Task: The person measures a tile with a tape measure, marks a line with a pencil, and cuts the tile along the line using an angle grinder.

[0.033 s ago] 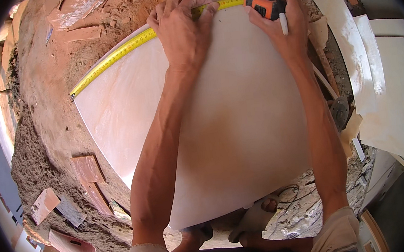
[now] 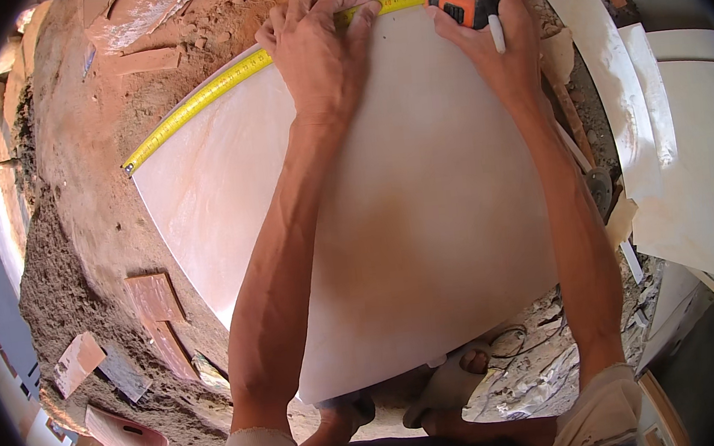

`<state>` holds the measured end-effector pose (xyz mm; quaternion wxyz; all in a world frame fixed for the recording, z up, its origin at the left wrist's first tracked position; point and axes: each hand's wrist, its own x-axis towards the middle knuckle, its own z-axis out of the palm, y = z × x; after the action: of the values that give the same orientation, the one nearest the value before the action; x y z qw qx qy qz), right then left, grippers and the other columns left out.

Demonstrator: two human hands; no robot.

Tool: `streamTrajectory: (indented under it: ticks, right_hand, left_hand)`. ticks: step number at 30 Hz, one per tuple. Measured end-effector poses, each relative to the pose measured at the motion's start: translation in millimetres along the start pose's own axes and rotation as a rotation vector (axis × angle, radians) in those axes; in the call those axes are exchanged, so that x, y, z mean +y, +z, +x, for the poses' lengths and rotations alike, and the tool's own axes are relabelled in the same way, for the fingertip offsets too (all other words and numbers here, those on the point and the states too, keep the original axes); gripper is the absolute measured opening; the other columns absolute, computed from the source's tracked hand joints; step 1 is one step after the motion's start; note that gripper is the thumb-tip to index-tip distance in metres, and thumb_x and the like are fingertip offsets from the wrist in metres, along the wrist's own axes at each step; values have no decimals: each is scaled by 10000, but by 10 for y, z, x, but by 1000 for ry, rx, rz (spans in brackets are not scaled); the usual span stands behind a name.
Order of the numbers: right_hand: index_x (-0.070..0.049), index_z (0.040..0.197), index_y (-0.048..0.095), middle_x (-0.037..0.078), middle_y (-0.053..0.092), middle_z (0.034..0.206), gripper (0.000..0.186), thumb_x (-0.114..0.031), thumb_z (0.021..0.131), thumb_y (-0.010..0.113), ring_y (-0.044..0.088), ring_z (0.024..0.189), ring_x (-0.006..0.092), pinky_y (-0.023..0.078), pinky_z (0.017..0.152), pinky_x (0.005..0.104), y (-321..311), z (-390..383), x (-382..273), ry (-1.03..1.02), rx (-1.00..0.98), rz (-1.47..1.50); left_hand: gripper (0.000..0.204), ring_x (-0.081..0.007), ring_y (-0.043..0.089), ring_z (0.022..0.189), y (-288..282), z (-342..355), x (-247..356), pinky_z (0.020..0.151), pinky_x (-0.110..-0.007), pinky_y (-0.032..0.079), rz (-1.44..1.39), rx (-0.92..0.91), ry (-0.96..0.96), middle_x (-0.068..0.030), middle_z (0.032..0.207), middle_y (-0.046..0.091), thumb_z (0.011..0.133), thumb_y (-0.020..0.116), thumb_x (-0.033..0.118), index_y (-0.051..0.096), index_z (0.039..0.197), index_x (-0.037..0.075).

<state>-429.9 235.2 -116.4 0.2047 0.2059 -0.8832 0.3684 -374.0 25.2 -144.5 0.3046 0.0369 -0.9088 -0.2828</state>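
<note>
A large cream tile (image 2: pixel 430 173) lies in front of me. Along its far edge runs the yellow blade of a tape measure (image 2: pixel 199 102), its end hook at the tile's far left corner. My left hand (image 2: pixel 320 63) is closed over the blade and that edge, the thumb lying along the tape. In my right hand (image 2: pixel 513 53) is the orange and black tape case (image 2: pixel 461 5), near the far right of the tile. A white pen-like stick (image 2: pixel 497 34) juts from between the same hand's fingers. Some right fingertips are hidden behind the case.
Cut tile strips (image 2: pixel 607 53) and a larger pale tile (image 2: pixel 697 182) lie on the right. Beside my right forearm is a metal disc (image 2: pixel 599 189). Broken tile pieces (image 2: pixel 156 301) rest on the dirt at left. My sandalled foot (image 2: pixel 450 386) is by the tile's near edge.
The view has shifted slightly, and my right forearm sits a little farther right. Both hands keep their hold, and the tape still lies along the far edge.
</note>
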Motion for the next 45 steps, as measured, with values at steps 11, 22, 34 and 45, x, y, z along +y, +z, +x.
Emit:
streamTrajectory:
  ticks: [11,22,34,45]
  right_hand:
    - [-94,1452,655,120,711,1318,569,-161,927,862,692,1246,226,579,1046,374,-2048,-736,-776,245,-438,-75]
    - [-13,1457,606,140,657,1356,597,7,900,819,666,1223,237,552,1060,370,-2728,-1952,-765,375,-623,-99]
    - [-21,1423,625,135,674,1282,577,-9,891,846,684,1161,249,556,1028,372,-2606,-2516,-721,359,-500,3]
    - [7,1265,716,185,768,1250,251,-158,1075,702,775,1096,257,625,983,371,-2553,-3211,-1008,454,123,341]
  left_hand:
    - [108,-303,579,931,-1000,-1219,1764,840,-445,466,-220,-142,-183,-64,1092,647,917,782,103,713,1001,97]
    - [205,-300,581,1031,-985,-2630,2494,885,-439,459,-341,-217,-361,-72,1185,616,910,756,92,672,1097,92]
    - [259,-323,572,1068,-1006,-3025,2366,896,-467,457,-272,-243,-231,-94,1249,617,911,748,121,661,1151,79]
    - [209,-271,593,1044,-947,-2973,2339,958,-431,430,-152,-291,-276,-10,1162,681,931,838,161,759,1122,132]
